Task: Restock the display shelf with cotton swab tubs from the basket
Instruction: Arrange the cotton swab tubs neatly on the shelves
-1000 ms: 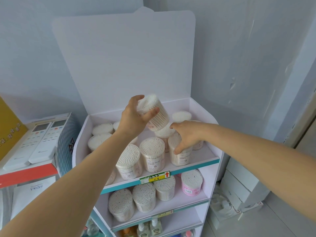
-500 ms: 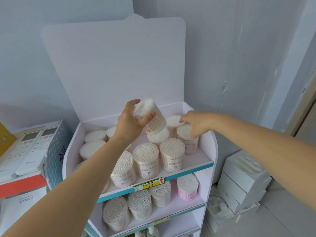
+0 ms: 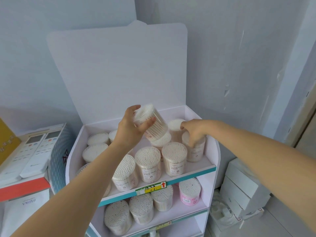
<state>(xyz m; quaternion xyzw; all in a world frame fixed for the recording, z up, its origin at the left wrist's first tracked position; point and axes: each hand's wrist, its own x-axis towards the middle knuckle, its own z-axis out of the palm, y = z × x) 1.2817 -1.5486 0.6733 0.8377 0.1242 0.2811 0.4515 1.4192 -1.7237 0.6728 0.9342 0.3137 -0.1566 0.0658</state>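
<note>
A white cardboard display shelf holds several clear cotton swab tubs on its top tier, with more on the tier below. My left hand grips one clear tub, tilted, above the middle of the top tier. My right hand rests on top of a tub at the right side of the top tier, fingers curled over its lid. Behind it stands another tub near the back right corner. The basket is out of view.
A pink tub stands on the second tier at the right. A yellow price tag is on the top tier's front edge. Boxed remote controls lie at the left. White boxes are stacked on the floor at the right.
My right hand let go of a front tub, went to the back right, and now rests on the right-hand tub. My left hand keeps its tub raised. The view has shifted.
</note>
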